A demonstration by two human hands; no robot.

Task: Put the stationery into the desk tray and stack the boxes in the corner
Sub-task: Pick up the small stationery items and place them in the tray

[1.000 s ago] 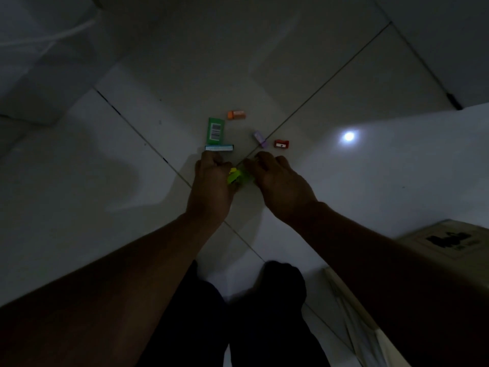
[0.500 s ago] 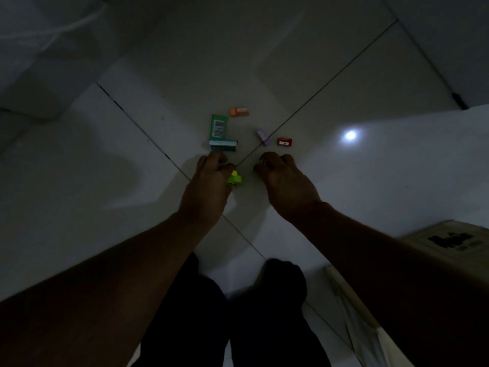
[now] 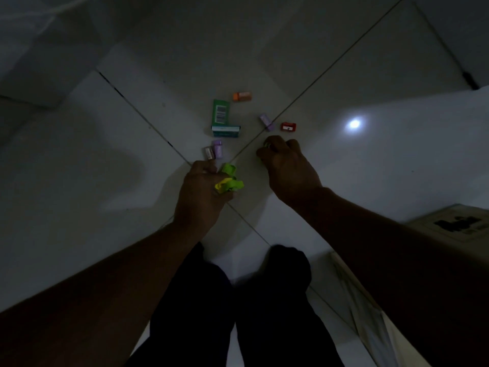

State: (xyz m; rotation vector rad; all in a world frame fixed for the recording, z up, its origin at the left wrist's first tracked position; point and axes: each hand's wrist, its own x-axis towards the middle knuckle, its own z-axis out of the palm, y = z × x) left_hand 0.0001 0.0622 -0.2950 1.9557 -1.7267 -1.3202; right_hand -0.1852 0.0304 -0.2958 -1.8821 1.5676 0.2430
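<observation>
The floor is dim. My left hand [image 3: 201,192] is closed on a bunch of small yellow-green pieces [image 3: 229,180], which stick out past the fingers. My right hand [image 3: 289,165] is curled shut with its knuckles up, and a speck of green shows at the fingertips. Just ahead of the left hand lie two small purple items [image 3: 214,152] side by side. Farther out lie a green box with a barcode [image 3: 221,112], a teal box [image 3: 226,131] across its near end, an orange eraser [image 3: 242,96], another purple item [image 3: 266,121] and a red sharpener [image 3: 288,126].
Everything lies on white floor tiles with dark grout lines crossing under my hands. A cardboard box [image 3: 455,226] sits at the right edge with pale flat sheets below it. A lamp glare [image 3: 354,123] shines on the tile. My dark trouser legs fill the bottom middle.
My left hand has drawn back toward me with the yellow-green pieces, uncovering the two purple items. My right hand has stayed curled near the grout crossing.
</observation>
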